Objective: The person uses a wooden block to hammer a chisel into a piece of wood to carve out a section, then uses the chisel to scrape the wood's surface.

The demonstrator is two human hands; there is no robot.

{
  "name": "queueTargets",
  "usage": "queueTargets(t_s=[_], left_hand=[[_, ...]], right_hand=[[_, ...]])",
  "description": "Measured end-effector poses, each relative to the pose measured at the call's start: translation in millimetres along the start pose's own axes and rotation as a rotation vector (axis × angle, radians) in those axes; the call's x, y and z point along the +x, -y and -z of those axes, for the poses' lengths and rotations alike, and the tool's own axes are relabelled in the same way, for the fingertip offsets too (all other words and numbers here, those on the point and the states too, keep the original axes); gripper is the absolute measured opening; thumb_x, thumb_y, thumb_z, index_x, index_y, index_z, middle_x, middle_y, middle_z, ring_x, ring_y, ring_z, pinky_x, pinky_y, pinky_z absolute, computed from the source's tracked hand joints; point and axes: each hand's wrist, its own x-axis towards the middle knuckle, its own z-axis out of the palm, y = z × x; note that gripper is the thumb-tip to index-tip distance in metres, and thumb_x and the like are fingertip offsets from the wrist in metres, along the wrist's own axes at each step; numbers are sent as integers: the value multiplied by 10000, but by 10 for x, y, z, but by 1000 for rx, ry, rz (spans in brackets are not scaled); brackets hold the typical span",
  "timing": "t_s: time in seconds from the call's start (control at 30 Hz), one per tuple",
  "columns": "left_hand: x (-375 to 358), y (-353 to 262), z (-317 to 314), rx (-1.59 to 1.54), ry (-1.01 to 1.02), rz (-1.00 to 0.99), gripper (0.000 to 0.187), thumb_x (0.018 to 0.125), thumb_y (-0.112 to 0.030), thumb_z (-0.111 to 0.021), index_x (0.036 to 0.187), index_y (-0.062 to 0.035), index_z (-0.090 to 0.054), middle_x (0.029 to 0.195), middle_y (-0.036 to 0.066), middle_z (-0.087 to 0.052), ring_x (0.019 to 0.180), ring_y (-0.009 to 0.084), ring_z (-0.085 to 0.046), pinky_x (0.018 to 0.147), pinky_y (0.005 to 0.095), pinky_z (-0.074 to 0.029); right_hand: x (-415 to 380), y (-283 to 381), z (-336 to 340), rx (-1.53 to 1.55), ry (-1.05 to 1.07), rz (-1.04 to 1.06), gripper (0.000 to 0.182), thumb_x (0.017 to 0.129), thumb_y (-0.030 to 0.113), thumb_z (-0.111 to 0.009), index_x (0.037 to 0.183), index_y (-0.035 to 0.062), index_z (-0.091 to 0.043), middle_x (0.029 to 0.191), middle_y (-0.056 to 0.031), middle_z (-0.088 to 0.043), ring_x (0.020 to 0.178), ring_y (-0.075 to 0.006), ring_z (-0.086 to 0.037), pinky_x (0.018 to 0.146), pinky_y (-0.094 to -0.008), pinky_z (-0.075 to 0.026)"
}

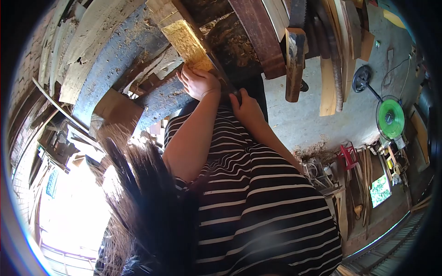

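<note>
A wooden beam (183, 40) with a bright yellow, rough-looking face slants down toward my lap. My left hand (201, 83) is at its near end, with bent fingers wrapped over the wood. To the right, my right hand (248, 108) is closed, thumb and fingers pinching the end of a dark narrow thing (235, 93) beside the beam. Its kind cannot be made out, and the palm side of this hand is hidden.
Planks (94, 50) and a blue-grey stained timber (115, 60) lie at left. A dark red-brown board (260, 37), a short wooden block (294, 64) and a saw blade (298, 14) are at upper right. Across the concrete floor (294, 115) stands a green fan (391, 117).
</note>
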Motion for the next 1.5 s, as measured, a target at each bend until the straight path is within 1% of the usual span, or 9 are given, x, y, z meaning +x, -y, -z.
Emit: queueTargets(t_s=[0.23, 0.43, 0.6, 0.73, 0.8, 0.9, 1.03, 1.1, 1.5], left_hand=[[3, 57, -36, 26, -16, -13, 404, 866, -245, -375, 1200, -70, -521, 1261, 145, -523, 1251, 295, -426, 955, 463, -377], [9, 80, -49, 33, 14, -5, 401, 869, -239, -375, 1217, -91, -506, 1279, 135, -516, 1283, 284, -399, 942, 477, -377], [-10, 112, -53, 11, 35, 19, 411, 870, -249, -378, 1225, -83, -504, 1284, 135, -512, 1275, 284, -406, 943, 479, -378], [9, 67, -38, 9, 28, 42, 409, 864, -249, -388, 1220, -89, -510, 1278, 126, -517, 1266, 280, -415, 936, 478, -385], [18, 59, -43, 14, 28, 45, 404, 863, -246, -390, 1215, -93, -513, 1274, 123, -520, 1264, 278, -418, 933, 479, -387], [20, 72, -56, 16, 13, 1, 394, 861, -242, -390, 1204, -97, -518, 1268, 122, -523, 1267, 274, -415, 923, 482, -392], [6, 43, -38, 15, 1, 9, 386, 863, -238, -385, 1195, -96, -519, 1267, 120, -522, 1283, 279, -395, 922, 488, -382], [-16, 5, 15, 20, 16, 25, 385, 864, -236, -384, 1196, -96, -517, 1269, 118, -521, 1292, 281, -384, 926, 489, -376], [-7, -21, 33, 15, 19, 25, 371, 848, -206, -394, 1173, -88, -528, 1234, 83, -539, 1305, 289, -365, 960, 473, -356]], right_hand=[[-2, 97, -47, -85, -26, -64, 423, 924, 433, -457, 966, 12, -462, 714, -253, -627, 710, -451, -622, 623, -526, -506], [7, 67, -94, 147, 1, 33, 436, 927, 438, -447, 991, 7, -467, 746, -265, -628, 732, -451, -624, 648, -517, -510], [131, 387, 87, -73, -66, -37, 472, 925, 449, -433, 1025, -10, -483, 829, -292, -630, 777, -458, -622, 683, -519, -511], [184, 289, 177, -93, -39, -34, 481, 921, 455, -437, 1033, -10, -492, 836, -294, -629, 789, -458, -619, 700, -516, -506], [244, 174, 257, -14, -61, 123, 479, 921, 461, -441, 1018, -3, -503, 826, -290, -629, 800, -456, -616, 715, -511, -501], [245, 111, 344, 34, -29, 155, 479, 919, 463, -450, 1004, -3, -516, 823, -288, -627, 813, -454, -613, 731, -508, -495], [123, 103, 305, 9, 64, 114, 475, 920, 455, -458, 1000, -9, -522, 810, -296, -623, 803, -458, -613, 719, -508, -499], [104, 119, 213, 26, -63, 112, 468, 919, 452, -464, 987, -9, -513, 788, -299, -620, 781, -461, -614, 690, -513, -502], [190, 277, 221, -83, -54, 72, 476, 917, 455, -462, 985, -15, -505, 783, -307, -615, 782, -474, -608, 688, -527, -496]])
